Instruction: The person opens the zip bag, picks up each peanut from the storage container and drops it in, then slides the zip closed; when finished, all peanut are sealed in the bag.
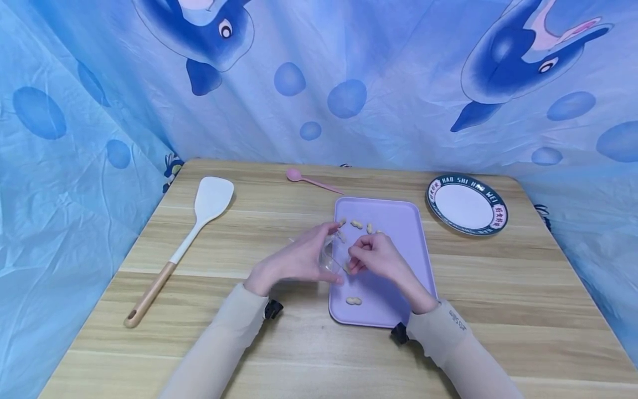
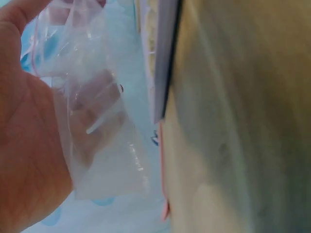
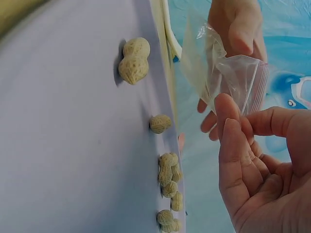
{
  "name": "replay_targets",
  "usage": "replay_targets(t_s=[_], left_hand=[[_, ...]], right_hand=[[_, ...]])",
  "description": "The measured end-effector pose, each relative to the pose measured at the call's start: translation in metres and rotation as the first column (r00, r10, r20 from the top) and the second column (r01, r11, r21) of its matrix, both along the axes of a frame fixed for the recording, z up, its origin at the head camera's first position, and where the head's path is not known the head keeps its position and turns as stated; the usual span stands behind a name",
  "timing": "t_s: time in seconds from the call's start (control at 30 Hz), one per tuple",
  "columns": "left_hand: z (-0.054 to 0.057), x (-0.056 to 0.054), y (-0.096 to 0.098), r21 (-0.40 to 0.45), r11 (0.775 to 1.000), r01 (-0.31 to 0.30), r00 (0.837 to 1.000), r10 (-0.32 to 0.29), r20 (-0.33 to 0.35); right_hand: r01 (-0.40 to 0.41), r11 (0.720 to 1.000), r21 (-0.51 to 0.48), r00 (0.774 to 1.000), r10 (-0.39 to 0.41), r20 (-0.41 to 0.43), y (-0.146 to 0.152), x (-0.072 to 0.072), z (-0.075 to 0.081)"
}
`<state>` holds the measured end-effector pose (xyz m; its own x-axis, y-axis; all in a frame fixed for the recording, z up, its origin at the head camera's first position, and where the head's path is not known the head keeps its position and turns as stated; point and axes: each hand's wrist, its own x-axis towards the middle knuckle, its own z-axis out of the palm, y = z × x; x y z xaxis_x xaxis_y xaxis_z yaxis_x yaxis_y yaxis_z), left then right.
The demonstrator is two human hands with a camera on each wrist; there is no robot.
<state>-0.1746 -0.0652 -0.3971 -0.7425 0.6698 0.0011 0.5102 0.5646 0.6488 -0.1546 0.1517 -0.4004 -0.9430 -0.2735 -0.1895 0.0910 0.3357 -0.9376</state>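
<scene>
Over the left part of a lilac tray [image 1: 384,302] a clear zip bag [image 3: 199,60] hangs between both hands. My right hand [image 1: 376,255] pinches the bag near its zip edge with thumb and forefinger. My left hand [image 1: 301,257] is around the bag from the left, thumb and fingers spread apart, the fingers showing behind the clear plastic in the right wrist view. In the left wrist view the bag [image 2: 109,170] hangs in front of the left palm. One peanut [image 1: 354,301] lies near the tray's front; several more peanuts [image 1: 356,224] lie towards its far side.
A white spatula [image 1: 214,199] with a wooden handle lies at the left. A pink spoon [image 1: 294,175] lies behind the tray. At the back right stands a green-rimmed plate [image 1: 441,216]. Blue dolphin-print cloth [image 1: 399,133] hangs behind the wooden table [image 1: 508,332].
</scene>
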Motion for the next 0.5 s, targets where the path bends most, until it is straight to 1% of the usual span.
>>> replay_targets(t_s=[0.1,0.27,0.5], left_hand=[[-0.006,-0.002,0.0,0.003,1.0,-0.002,1.0,0.002,-0.014],[-0.014,-0.005,0.001,0.023,1.0,0.019,1.0,-0.018,-0.016],[-0.019,-0.007,0.0,0.028,0.999,0.017,1.0,-0.017,0.007]], right_hand=[[-0.004,1.0,-0.001,1.0,0.004,-0.002,0.0,0.0,0.001],[-0.015,1.0,-0.012,1.0,0.015,-0.002,0.0,0.0,0.002],[-0.043,0.999,-0.012,0.999,0.044,0.026,0.001,-0.001,0.0]])
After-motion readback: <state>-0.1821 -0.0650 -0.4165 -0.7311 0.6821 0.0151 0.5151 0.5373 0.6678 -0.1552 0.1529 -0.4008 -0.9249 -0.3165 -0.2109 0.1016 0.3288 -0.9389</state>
